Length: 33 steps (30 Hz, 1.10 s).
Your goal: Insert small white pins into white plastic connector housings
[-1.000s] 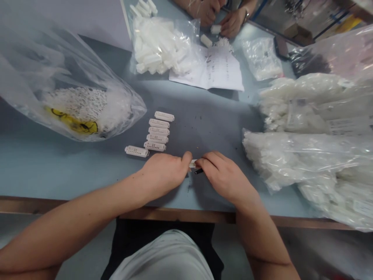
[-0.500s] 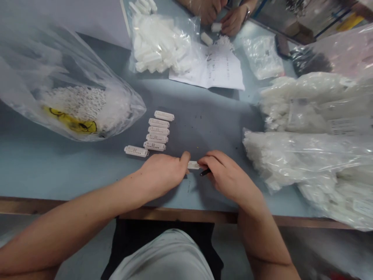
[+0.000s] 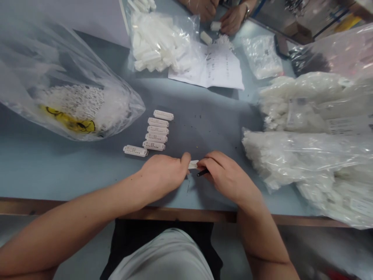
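My left hand (image 3: 163, 174) is closed on one end of a small white plastic connector (image 3: 192, 164) at the table's near edge. My right hand (image 3: 225, 175) pinches a thin black tool (image 3: 202, 172) whose tip sits beside the connector's other end. Just beyond my left hand lie several white connectors (image 3: 156, 132) in a neat stack, one more (image 3: 135, 151) set off to the left.
A large clear bag of small white parts (image 3: 72, 101) lies left. Bags of white pieces (image 3: 309, 155) pile up right. Further back are another bag (image 3: 159, 41), a printed sheet (image 3: 215, 68) and another person's hands (image 3: 221, 15). The table's wooden front edge (image 3: 180, 214) runs below my wrists.
My right hand has shifted slightly left, bringing the black tool closer against the connector. The left hand has barely moved.
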Available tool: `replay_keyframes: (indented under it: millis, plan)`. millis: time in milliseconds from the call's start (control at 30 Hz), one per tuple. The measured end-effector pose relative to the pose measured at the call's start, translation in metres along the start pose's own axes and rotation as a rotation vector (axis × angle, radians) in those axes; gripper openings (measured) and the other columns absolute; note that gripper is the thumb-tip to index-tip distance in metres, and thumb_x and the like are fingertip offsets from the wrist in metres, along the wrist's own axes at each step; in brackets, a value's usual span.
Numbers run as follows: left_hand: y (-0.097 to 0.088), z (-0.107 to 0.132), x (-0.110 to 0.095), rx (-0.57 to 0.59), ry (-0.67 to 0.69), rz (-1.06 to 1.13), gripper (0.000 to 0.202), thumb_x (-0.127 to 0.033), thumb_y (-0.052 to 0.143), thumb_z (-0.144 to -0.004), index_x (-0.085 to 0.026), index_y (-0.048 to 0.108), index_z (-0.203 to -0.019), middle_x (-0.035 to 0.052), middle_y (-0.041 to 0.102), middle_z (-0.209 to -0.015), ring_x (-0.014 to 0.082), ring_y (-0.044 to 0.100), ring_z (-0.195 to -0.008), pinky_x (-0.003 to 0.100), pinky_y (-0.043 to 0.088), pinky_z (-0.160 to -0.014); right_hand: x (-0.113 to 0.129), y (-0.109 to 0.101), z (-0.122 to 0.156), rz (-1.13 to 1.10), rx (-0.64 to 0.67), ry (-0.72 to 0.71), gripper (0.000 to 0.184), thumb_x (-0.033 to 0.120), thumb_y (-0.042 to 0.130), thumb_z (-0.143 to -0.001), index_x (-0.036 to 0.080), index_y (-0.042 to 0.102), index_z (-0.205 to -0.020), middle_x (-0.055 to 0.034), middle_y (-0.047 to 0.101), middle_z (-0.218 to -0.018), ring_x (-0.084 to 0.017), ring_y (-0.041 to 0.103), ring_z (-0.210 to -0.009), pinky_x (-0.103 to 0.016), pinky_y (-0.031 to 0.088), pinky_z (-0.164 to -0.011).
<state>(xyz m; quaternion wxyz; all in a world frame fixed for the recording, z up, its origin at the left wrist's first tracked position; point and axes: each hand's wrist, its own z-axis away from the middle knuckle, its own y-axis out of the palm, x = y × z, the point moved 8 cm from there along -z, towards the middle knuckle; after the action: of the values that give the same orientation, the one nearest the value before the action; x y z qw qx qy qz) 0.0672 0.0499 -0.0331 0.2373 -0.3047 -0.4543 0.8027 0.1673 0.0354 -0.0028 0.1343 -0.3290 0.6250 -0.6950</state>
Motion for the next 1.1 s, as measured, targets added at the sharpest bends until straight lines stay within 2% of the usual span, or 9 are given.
replay_keyframes:
  millis: [267, 567, 833, 1100]
  plan:
    - [0.0001, 0.0009, -0.0028, -0.062, 0.006, 0.006, 0.018, -0.026, 0.043, -0.097, -0.011, 0.05, -0.105, 0.0086, 0.066, -0.065, 0.0249, 0.068, -0.061, 0.029, 0.049, -0.051, 0.0003, -0.0001, -0.0004, 0.01, 0.023, 0.011, 0.019, 0.008, 0.047, -0.093, 0.013, 0.065, -0.093, -0.0112, 0.062, -0.09, -0.022, 0.056, -0.085, -0.036, 0.049, -0.076]
    - [0.0021, 0.0002, -0.0035, -0.09, 0.023, 0.016, 0.019, -0.027, 0.042, -0.098, -0.011, 0.05, -0.105, 0.0083, 0.066, -0.064, 0.0282, 0.069, -0.06, 0.034, 0.052, -0.051, 0.0037, -0.0012, -0.0025, 0.059, -0.007, -0.007, 0.024, 0.006, 0.043, -0.092, 0.014, 0.066, -0.093, -0.0113, 0.063, -0.088, -0.022, 0.056, -0.083, -0.035, 0.049, -0.075]
    - [0.0023, -0.0007, 0.002, -0.038, 0.003, 0.04, 0.022, -0.027, 0.042, -0.098, -0.009, 0.049, -0.108, 0.0107, 0.068, -0.067, 0.0284, 0.069, -0.062, 0.033, 0.051, -0.052, -0.0043, -0.0062, 0.0038, 0.06, -0.066, -0.018, 0.027, 0.011, 0.042, -0.097, 0.015, 0.064, -0.11, -0.0129, 0.065, -0.103, -0.022, 0.059, -0.092, -0.036, 0.05, -0.079]
    - [0.0026, -0.0006, 0.0029, -0.015, 0.0, 0.006, 0.023, -0.029, 0.04, -0.099, -0.01, 0.048, -0.108, 0.0092, 0.067, -0.066, 0.0276, 0.07, -0.064, 0.031, 0.051, -0.052, 0.0024, -0.0063, 0.0068, 0.109, -0.011, -0.12, 0.023, 0.016, 0.046, -0.097, 0.018, 0.068, -0.103, -0.0071, 0.065, -0.093, -0.018, 0.053, -0.08, -0.032, 0.046, -0.071]
